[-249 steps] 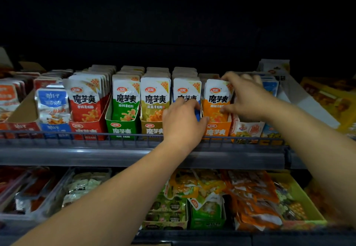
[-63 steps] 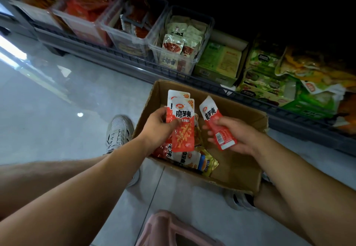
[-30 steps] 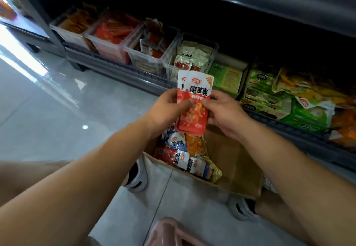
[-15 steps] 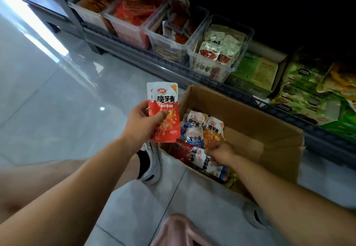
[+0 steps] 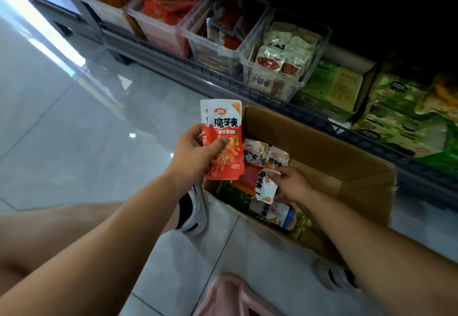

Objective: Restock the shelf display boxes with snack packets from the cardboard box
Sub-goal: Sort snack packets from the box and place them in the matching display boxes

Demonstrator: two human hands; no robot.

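We read three bold black characters, 魔芋爽, across the white band of the red packets [image 5: 224, 140]. Above them sits a red oval logo whose lettering is too small to make out, and a gold "20%" marks the top right corner. A line of smaller writing under the big characters is not legible. The packets are flat pouches, white at the top and red-orange below, with a picture of pale strips of food. At least two are stacked, one edge showing behind the other.

Our left grip [image 5: 195, 153] is closed around this stack. The thumb presses on the front face and the fingers curl behind the left edge, so the packets stand upright above the near left corner of the cardboard box [image 5: 322, 157].

Our right grip [image 5: 291, 184] is down inside the box, thumb and fingers pinching a white and red packet [image 5: 265, 182]. It is turned sideways and carries the same black characters. It lies to the left of the grip, over the loose packets in the box [image 5: 270, 213]. Among these an orange packet [image 5: 276, 158] and a blue packet [image 5: 254, 152] show the same black characters.

The open brown box stands on the tiled floor [image 5: 74, 142], just in front of the bottom shelf [image 5: 247, 88].
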